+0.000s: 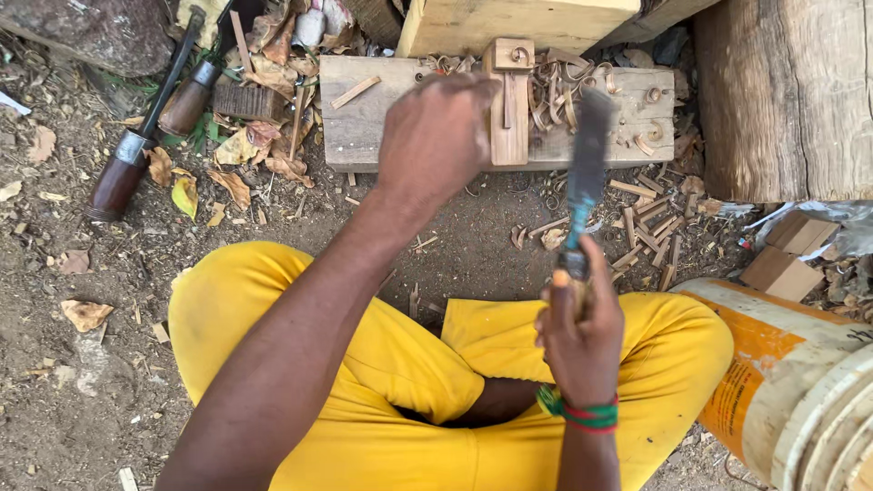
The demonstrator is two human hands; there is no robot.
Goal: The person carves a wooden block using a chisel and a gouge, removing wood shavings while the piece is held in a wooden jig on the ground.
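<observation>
Posture: person seated cross-legged on bare ground in yellow trousers (pixel 382 382), viewed from above.
Left hand (pixel 435 136): clenched over the near edge of the wooden plank (pixel 373 127), knuckles up; whatever sits under the palm is hidden, so I cannot tell what it grips — fingers are curled tight against the wood.
Right hand (pixel 582 332): closed around the handle of a chisel (pixel 587 168); the blade points away from the body, tilted up over the plank's right half. Blade is blurred. A red-and-green wristband (pixel 582 414) sits on this wrist.
Small wooden block (pixel 509 100): pale, upright on the plank, just right of the left hand; carries a round mark near its top.
Plank: lies flat on the ground across the front of the knees, between the legs and a pale timber beam (pixel 509 23) behind it.
Shavings (pixel 564 91): curled wood shavings heaped on the plank right of the block — short wood offcuts (pixel 650 227) scattered on the soil below.
Left side: two dark-handled tools (pixel 136 155) lie on the ground among dry leaves (pixel 227 182), well apart from both hands.
Right side: a thick log (pixel 787 100) stands beside the plank; an orange-and-white plastic bucket (pixel 773 382) touches the right knee.
</observation>
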